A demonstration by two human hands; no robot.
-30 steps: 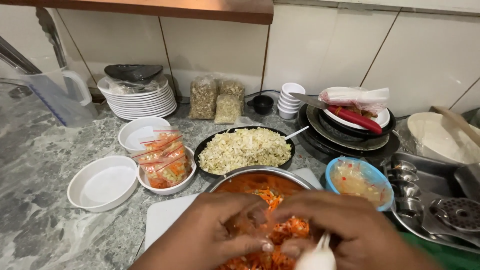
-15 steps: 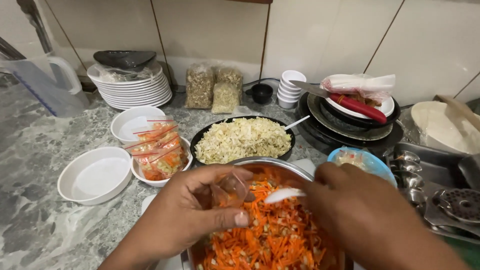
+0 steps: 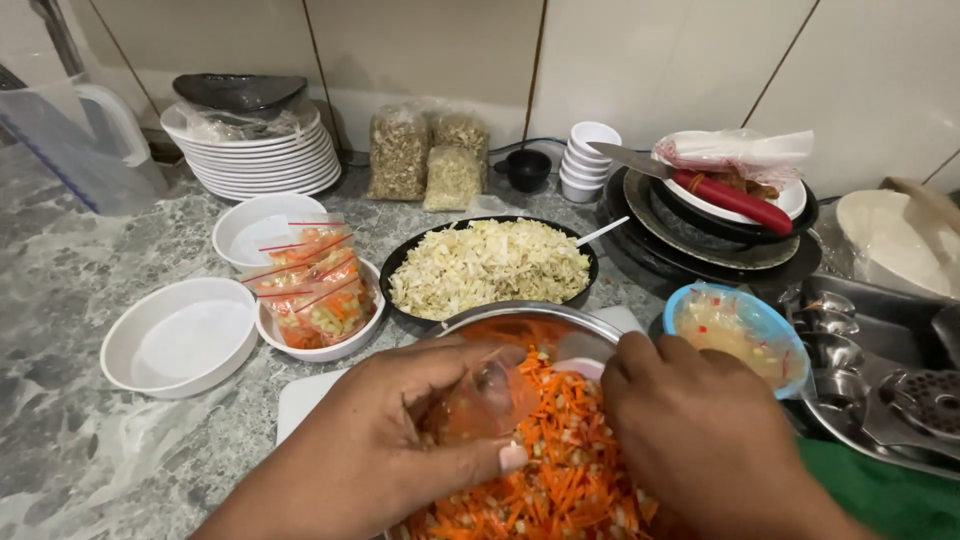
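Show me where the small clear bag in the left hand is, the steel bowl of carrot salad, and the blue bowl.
small clear bag [image 3: 482, 405], head view, on its clear front.
steel bowl [image 3: 500, 313], head view, on its far rim.
blue bowl [image 3: 775, 325], head view, on its right rim.

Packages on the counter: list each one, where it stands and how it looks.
Three clear bags of tan dried bits: upright against the back wall.
Small zip bags, clear with red seals, orange and green filling: heaped in a white bowl, left of the metal bowl.
No labels, signs or screens visible.
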